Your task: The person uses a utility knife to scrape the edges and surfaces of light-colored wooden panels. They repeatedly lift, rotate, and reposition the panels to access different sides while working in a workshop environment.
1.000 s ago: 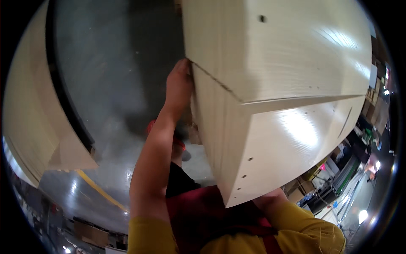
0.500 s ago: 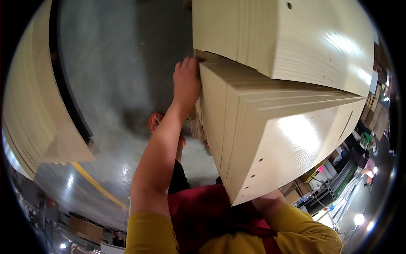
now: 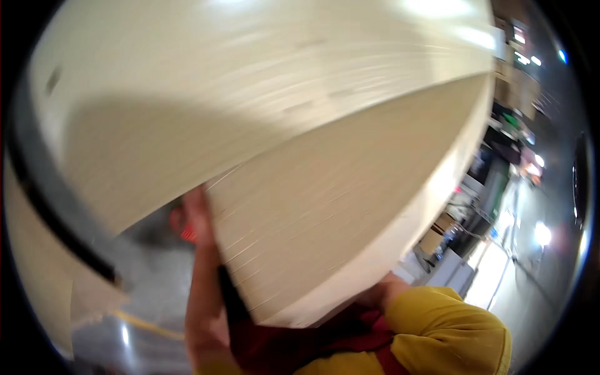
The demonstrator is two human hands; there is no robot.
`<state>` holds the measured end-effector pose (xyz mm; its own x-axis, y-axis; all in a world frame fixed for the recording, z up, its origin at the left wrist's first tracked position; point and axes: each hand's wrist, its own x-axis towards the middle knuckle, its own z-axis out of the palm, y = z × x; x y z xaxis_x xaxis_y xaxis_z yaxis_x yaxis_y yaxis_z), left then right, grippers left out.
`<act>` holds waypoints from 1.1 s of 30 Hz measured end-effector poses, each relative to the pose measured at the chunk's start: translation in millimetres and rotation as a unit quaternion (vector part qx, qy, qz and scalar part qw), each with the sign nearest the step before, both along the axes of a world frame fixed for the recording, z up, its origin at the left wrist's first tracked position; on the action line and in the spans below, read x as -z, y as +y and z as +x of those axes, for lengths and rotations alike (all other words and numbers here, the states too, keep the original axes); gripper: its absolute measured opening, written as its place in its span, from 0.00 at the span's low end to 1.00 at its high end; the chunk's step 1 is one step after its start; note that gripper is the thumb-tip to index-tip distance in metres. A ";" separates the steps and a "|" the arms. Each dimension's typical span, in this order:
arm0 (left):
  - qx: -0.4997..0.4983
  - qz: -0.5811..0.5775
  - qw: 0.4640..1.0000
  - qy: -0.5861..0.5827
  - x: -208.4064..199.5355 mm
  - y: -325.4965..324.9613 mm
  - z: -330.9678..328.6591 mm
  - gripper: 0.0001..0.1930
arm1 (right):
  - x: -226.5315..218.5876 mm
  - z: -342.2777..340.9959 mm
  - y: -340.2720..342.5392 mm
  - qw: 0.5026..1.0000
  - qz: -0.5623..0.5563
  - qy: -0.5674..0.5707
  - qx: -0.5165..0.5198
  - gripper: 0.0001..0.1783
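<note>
Whereas more floor (image 3: 153,265) showed half a second ago, the far board (image 3: 269,81) now spans leftward, seemingly mid-turn, beside the near boards (image 3: 344,206); the left hand (image 3: 199,215) meets their left corner, the right hand is hidden, neither grip readable.

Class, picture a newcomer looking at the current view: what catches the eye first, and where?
Large cream panels dominate, spreading across the top and middle. At the left edge of their lower portion is the left hand. The mustard-yellow sleeve stands out at lower right, beside a dark red apron.
</note>
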<state>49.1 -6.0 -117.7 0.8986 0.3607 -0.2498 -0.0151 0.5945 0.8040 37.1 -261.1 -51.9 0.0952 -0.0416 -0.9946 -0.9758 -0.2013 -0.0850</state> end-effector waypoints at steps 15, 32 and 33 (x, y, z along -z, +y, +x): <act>0.255 0.422 0.832 0.257 -78.5 91.2 0.4 0.23 | -53.3 18.0 -25.1 0.996 0.025 -0.050 -0.067 0.19; 0.170 0.407 0.825 0.354 -365.2 102.6 3.0 0.18 | -272.1 61.5 -231.1 0.835 -0.159 -0.231 -0.473 0.21; 0.172 0.415 0.812 0.372 -383.4 74.1 9.4 0.19 | -284.2 81.0 -240.1 0.798 -0.100 -0.252 -0.538 0.23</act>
